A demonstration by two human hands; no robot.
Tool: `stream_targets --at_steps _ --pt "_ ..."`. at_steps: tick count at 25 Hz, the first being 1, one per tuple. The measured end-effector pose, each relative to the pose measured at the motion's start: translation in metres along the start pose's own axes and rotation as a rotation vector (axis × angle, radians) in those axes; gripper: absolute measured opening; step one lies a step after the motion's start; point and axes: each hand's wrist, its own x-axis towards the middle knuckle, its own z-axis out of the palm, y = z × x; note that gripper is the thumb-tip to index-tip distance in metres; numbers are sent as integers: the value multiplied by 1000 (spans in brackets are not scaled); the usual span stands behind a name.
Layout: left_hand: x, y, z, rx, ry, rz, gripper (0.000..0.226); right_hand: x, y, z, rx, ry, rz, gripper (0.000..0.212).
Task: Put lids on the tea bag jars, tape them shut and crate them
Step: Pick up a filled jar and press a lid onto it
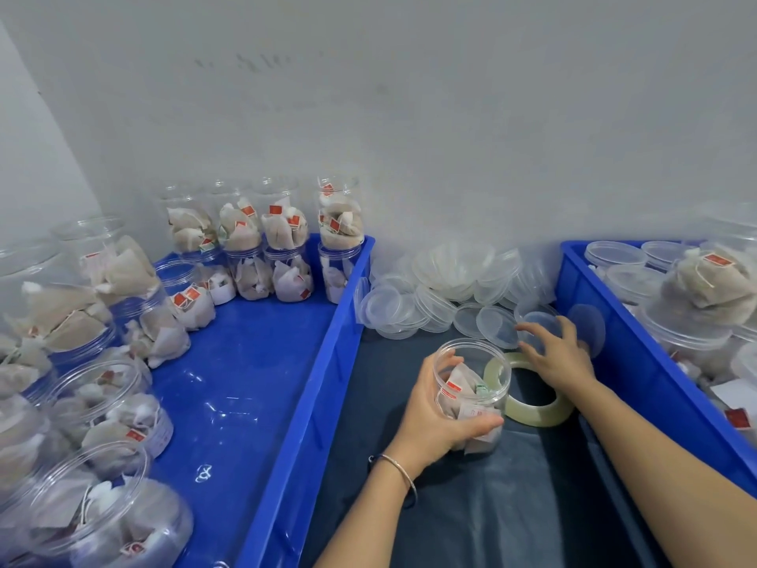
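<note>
My left hand (438,420) grips a clear, lidless jar (471,387) of tea bags standing on the dark cloth between two blue crates. My right hand (553,358) reaches past it, fingers spread over a clear lid (536,321) at the edge of a heap of clear lids (450,289). A roll of clear tape (532,407) lies flat just right of the jar, under my right wrist. The left crate (311,403) holds several tea bag jars (282,235), some stacked at its far end and left side. The right crate (639,362) holds lidded jars (696,297).
A grey wall rises close behind the crates and lids. The dark cloth (512,506) covers the surface between the crates. The left crate's blue floor shows bare in its middle and near right side.
</note>
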Motion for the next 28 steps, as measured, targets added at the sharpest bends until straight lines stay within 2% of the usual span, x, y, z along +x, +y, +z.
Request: stream_targets --at_steps 3,7,11,16,19,21,23,26,28 --pt "0 -1 -1 1 -9 5 81 2 -5 3 -11 14 48 40" --pt "0 -2 0 12 8 13 82 8 -9 4 54 -65 111 36" --pt "0 -5 0 20 8 19 80 17 -15 5 75 -108 167 62" --pt "0 -5 -1 23 7 9 79 25 -21 -5 186 -97 308 70" --pt "1 -5 -1 29 6 15 79 9 -33 -18 342 73 311 67" --pt "2 -7 -2 26 -5 17 80 -12 -47 -34 487 235 136 57" --pt "6 -6 -6 38 -24 31 80 -47 -63 -48 488 274 -113 52" --pt "17 -5 -10 127 -17 67 74 -101 -88 -49 344 100 -408 57" --pt "24 -6 -6 236 -53 99 55 -117 -100 -35 54 36 -472 58"
